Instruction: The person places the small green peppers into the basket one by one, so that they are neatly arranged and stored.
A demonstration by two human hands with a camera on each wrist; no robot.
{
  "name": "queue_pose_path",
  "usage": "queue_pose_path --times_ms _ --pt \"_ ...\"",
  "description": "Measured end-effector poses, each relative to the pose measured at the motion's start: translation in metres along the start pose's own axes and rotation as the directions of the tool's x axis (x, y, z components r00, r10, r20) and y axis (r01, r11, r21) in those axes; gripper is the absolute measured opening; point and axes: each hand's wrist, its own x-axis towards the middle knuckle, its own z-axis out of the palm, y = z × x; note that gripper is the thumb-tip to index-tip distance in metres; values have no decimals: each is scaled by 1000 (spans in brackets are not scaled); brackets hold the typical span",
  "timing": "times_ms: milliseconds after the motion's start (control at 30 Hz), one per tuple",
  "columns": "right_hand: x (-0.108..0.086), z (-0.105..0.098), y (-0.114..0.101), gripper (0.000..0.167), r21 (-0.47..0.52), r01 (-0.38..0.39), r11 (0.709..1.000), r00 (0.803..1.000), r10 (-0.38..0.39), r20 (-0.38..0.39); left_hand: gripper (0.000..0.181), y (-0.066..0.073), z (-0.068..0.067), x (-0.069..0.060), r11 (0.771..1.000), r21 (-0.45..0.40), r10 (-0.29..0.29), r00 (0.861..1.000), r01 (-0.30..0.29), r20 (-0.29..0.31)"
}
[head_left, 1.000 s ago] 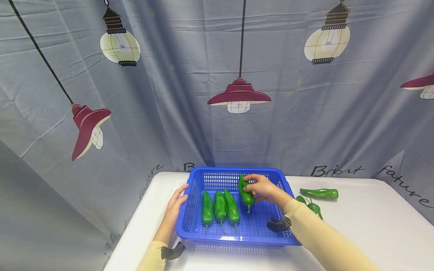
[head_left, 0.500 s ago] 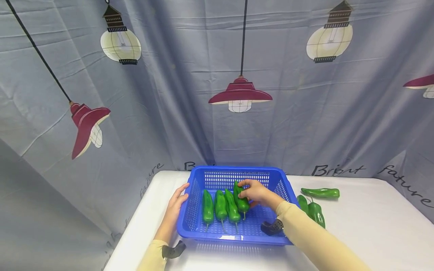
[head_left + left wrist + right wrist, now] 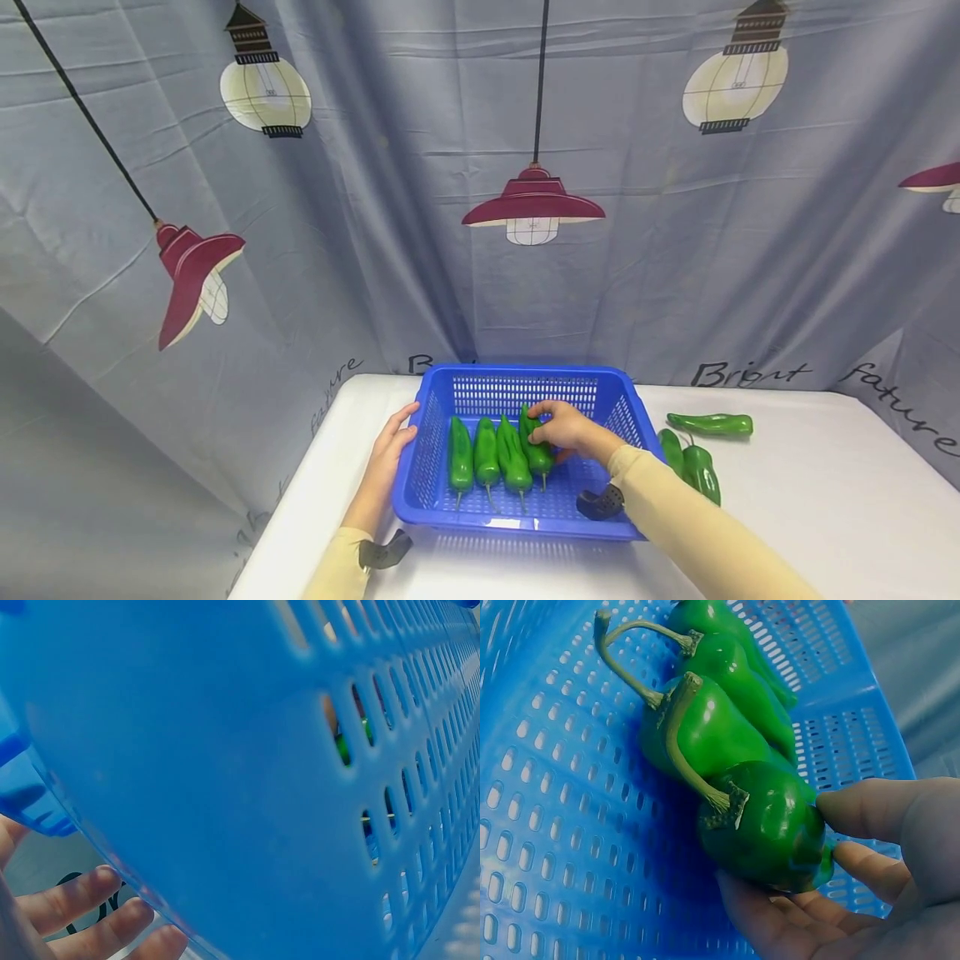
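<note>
I read "Bright fature" on the grey-blue cloth curtain (image 3: 660,275). The right hand (image 3: 567,428) pinches a long green pepper (image 3: 540,458) inside the blue plastic basket (image 3: 517,525), pointing front-to-back, stem nearest; the left hand (image 3: 389,437), fingers spread, touches its rim.

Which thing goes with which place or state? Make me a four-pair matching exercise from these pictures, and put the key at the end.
Things
1. Left hand
2. Basket
3. Curtain
4. Right hand

Places and states
A. Printed with lamps
B. Gripping a green pepper
C. Touching the outside edge of the basket
D. Blue, with slotted walls

Right pairs: 1-C; 2-D; 3-A; 4-B
</note>
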Motion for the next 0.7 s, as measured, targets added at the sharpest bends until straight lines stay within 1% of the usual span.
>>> queue_pose_path --times_ms 233,300,467,700 --pt "0 1 2 52 0 -8 1000 1000 8 11 50 -1 0 0 1000 -17 -2 1000 3 6" --pt "-1 1 1 51 -5 -11 1000 1000 11 25 50 -1 0 0 1000 -17 -2 1000 2 7" --pt "-3 1 0 45 -9 -16 1000 998 16 53 50 0 -1 0 1000 -8 -3 1000 3 2" --pt "-4 1 0 36 -2 -23 1000 998 23 52 50 -1 -1 0 1000 5 -1 1000 1 2"
